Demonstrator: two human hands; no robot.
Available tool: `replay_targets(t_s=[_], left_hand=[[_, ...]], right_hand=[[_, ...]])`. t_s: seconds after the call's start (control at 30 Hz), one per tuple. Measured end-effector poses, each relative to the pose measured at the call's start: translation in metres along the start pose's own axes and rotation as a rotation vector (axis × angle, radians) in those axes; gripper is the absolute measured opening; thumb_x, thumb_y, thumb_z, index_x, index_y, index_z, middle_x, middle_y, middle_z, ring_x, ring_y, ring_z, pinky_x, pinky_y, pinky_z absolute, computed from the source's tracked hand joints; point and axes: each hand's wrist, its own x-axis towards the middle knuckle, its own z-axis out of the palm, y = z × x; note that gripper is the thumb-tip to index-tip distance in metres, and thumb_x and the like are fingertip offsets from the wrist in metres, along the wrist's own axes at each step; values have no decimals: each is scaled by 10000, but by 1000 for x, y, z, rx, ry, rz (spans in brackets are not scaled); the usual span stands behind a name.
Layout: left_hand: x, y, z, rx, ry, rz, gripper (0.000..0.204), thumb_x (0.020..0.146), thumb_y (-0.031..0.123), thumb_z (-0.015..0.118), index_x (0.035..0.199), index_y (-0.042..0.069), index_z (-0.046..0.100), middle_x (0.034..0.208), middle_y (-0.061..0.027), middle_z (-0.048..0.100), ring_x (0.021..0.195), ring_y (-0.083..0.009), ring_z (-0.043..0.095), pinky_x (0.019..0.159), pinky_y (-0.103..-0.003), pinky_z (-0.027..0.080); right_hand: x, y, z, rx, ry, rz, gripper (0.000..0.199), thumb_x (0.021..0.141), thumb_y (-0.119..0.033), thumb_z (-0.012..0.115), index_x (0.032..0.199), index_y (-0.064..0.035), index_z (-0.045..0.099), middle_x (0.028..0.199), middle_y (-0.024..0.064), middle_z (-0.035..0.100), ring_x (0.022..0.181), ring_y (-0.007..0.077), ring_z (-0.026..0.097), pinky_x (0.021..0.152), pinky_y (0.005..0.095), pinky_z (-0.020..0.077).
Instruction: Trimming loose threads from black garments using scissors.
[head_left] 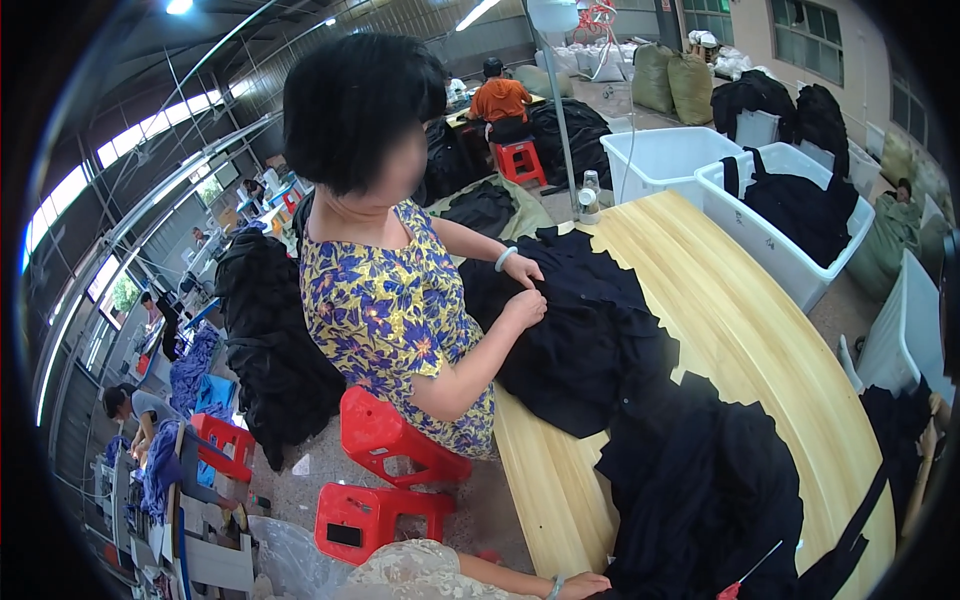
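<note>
Garment, black (700,480): heaped on the bench (760,340), just right of the left hand (585,585). Left grip touches its near edge, fingers curled; pinch cannot be told. Right hand out of view.

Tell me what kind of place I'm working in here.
Most likely a garment workshop or clothing factory. Black garments are heaped on a long wooden table, white plastic bins hold more dark clothing, and other people sit on red plastic stools handling fabric under a high industrial roof.
</note>
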Motion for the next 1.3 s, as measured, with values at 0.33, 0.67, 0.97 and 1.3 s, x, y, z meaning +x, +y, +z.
replay_targets(t_s=[0.33, 0.67, 0.97, 1.3], left_hand=[[-17, 31, 4, 240, -4, 37, 347, 860, 356, 608, 829, 11, 631, 698, -22, 551, 680, -129, 511, 621, -308, 431], [-21, 30, 6, 216, -55, 3, 348, 879, 363, 587, 791, 28, 557, 676, 20, 457, 650, -86, 432, 588, -272, 378], [-20, 21, 2, 321, 28, 28, 367, 840, 372, 624, 812, 6, 617, 693, -48, 557, 675, -140, 519, 627, -316, 435], [-26, 2, 10, 286, -6, -26, 324, 848, 336, 626, 866, 13, 638, 758, -73, 609, 735, -144, 544, 671, -310, 451]], right_hand=[[3, -2, -9, -55, 11, -82, 230, 827, -258, 579, 765, -41, 535, 626, 176, 561, 536, 394, 540, 495, 479, 424], [0, 3, -5, -64, 31, -78, 175, 782, -205, 580, 748, -42, 526, 630, 186, 571, 541, 403, 552, 493, 483, 438], [-1, -5, -4, -12, 55, -71, 150, 778, -178, 584, 745, -45, 522, 655, 186, 579, 570, 407, 561, 510, 482, 447], [5, -5, -35, 249, -52, -106, 243, 887, -231, 506, 927, -13, 606, 802, 220, 604, 755, 408, 567, 645, 475, 434]])
